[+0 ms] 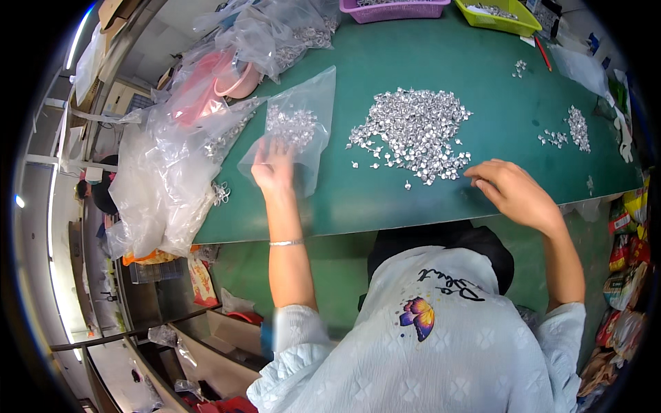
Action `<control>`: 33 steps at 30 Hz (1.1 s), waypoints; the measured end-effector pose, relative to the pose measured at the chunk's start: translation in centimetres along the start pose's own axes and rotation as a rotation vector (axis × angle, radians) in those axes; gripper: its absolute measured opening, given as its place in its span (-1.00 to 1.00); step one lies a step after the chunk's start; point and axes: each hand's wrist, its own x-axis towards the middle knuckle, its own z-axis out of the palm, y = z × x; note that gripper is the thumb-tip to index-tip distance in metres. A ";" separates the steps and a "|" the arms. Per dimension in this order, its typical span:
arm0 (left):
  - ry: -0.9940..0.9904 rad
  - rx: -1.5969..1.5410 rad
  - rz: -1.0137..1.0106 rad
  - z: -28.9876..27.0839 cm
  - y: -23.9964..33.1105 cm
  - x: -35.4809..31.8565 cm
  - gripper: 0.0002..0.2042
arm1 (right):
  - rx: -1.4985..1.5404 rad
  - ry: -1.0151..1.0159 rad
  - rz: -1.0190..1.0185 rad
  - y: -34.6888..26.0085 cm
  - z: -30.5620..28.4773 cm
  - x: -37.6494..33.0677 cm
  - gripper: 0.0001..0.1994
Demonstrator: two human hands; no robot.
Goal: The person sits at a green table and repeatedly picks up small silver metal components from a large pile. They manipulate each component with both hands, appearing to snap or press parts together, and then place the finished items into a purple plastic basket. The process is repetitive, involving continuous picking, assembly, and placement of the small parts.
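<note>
My left hand (274, 168) is at the mouth of a clear plastic bag (303, 110) lying flat on the green table (427, 62), fingers gripping its lower edge. Small silver metal parts (292, 127) sit inside the bag. A wide pile of the same silver parts (413, 131) is spread in the middle of the table. My right hand (513, 189) rests palm down at the pile's lower right edge, fingertips touching the nearest loose pieces and nothing visibly held.
Two smaller heaps of silver parts (577, 127) lie at the right. A purple basket (394, 9) and a yellow-green basket (499, 17) stand at the far edge. Crumpled clear bags (172, 172) and a pink bowl (237, 79) crowd the left end. Snack packets (623, 275) are at the right.
</note>
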 end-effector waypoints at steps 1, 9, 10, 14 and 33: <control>-0.008 0.021 0.060 -0.6 -0.2 -0.5 -0.55 | 0.092 -0.008 0.049 2.0 0.8 0.4 -0.81; -0.150 0.931 0.979 1.3 -7.4 -13.0 -0.74 | 0.038 0.417 0.135 8.4 4.2 4.5 -0.71; -0.370 1.096 0.839 2.3 -8.1 -12.9 -0.76 | -0.001 0.452 0.106 9.0 4.7 5.9 -0.69; -0.600 1.463 0.678 6.1 -13.7 -7.7 -0.65 | -0.113 0.547 0.126 9.3 5.9 11.6 -0.60; -1.024 1.443 0.359 7.5 -15.1 -6.8 -0.54 | 0.447 0.360 -0.109 5.3 7.6 11.4 -0.73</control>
